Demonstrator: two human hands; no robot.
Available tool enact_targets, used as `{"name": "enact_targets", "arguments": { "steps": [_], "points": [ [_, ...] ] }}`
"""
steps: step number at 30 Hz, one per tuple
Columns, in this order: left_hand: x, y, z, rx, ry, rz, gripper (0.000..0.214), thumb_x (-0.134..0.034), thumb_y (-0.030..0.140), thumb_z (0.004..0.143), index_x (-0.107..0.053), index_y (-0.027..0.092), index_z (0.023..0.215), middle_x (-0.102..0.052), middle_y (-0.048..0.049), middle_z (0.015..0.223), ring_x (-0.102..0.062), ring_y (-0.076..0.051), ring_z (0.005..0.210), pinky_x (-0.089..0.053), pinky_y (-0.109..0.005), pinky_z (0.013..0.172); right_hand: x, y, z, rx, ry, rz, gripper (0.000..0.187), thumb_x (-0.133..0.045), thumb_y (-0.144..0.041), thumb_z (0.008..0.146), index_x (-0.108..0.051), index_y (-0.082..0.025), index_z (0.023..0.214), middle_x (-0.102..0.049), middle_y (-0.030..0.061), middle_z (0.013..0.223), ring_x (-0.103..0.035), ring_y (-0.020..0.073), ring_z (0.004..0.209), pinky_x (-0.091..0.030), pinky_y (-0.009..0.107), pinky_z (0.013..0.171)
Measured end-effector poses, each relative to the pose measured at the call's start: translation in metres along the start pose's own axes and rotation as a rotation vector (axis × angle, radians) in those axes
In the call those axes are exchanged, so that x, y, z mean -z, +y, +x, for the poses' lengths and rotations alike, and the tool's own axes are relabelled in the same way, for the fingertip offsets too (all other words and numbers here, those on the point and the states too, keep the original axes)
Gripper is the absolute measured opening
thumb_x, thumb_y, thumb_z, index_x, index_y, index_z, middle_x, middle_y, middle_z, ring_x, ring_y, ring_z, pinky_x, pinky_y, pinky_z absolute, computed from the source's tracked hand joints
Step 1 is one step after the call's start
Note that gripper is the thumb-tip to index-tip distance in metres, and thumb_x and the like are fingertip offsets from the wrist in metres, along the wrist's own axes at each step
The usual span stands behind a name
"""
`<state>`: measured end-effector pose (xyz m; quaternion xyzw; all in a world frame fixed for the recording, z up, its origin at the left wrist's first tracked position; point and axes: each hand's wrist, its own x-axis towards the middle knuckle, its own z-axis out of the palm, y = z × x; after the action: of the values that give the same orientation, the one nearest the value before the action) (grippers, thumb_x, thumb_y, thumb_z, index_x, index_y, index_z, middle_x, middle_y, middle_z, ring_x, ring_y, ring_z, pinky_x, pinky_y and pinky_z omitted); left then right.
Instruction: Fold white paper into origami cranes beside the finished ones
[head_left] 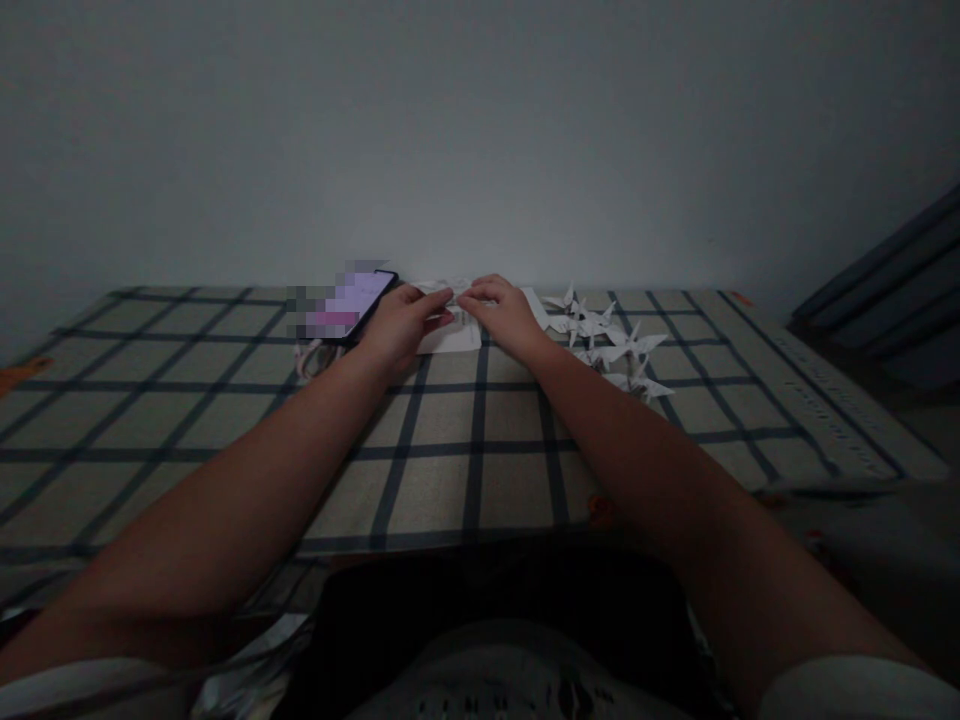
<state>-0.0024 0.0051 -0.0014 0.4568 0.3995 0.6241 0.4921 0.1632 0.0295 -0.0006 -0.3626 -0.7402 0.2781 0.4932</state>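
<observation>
My left hand [405, 322] and my right hand [507, 312] meet near the far edge of the table, fingertips close together. Thumbs and fingers of both are closed on a small piece of white paper [462, 299], mostly hidden and dim, so its folds do not show clearly. Under the hands lies a flat white sheet of paper [454, 338] with print on it. Just right of my right hand sits a cluster of several folded white paper cranes [600, 328]. A phone [358, 303] with a lit screen leans left of my left hand.
A checked cloth [442, 490] covers the table, which stands against a plain wall [480, 140]. A pale cord or band [313, 358] lies below the phone. Dark folded fabric [892, 300] hangs at the right.
</observation>
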Motion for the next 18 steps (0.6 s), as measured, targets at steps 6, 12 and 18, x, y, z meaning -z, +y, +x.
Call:
{"name": "enact_targets", "arguments": {
  "steps": [6, 12, 18],
  "points": [
    [-0.003, 0.000, -0.003, -0.100, -0.129, 0.055, 0.029, -0.088, 0.027, 0.061, -0.064, 0.017, 0.073, -0.068, -0.0011, 0.078, -0.066, -0.014, 0.078, -0.056, -0.030, 0.083, -0.003, 0.012, 0.002, -0.121, 0.002, 0.178, 0.017, -0.066, -0.034, 0.087, -0.068, -0.017, 0.088, -0.066, 0.0011, 0.087, -0.058, 0.0118, 0.078, -0.047, 0.027, 0.078],
    [-0.001, -0.003, -0.002, -0.141, -0.040, 0.120, 0.030, -0.089, 0.031, 0.060, -0.069, 0.016, 0.077, -0.070, -0.0028, 0.079, -0.066, -0.014, 0.075, -0.054, -0.029, 0.079, -0.004, 0.013, 0.003, -0.190, -0.046, 0.237, 0.020, -0.067, -0.036, 0.087, -0.068, -0.017, 0.093, -0.067, 0.0001, 0.087, -0.055, 0.0095, 0.070, -0.045, 0.024, 0.068],
    [0.001, -0.004, 0.003, -0.163, -0.022, 0.127, 0.026, -0.086, 0.029, 0.061, -0.066, 0.016, 0.071, -0.066, -0.0003, 0.070, -0.061, -0.011, 0.066, -0.052, -0.026, 0.072, -0.007, 0.009, 0.002, -0.195, -0.011, 0.293, 0.020, -0.071, -0.034, 0.084, -0.062, -0.018, 0.092, -0.064, -0.0017, 0.084, -0.053, 0.0084, 0.069, -0.045, 0.022, 0.064]
  ]
}}
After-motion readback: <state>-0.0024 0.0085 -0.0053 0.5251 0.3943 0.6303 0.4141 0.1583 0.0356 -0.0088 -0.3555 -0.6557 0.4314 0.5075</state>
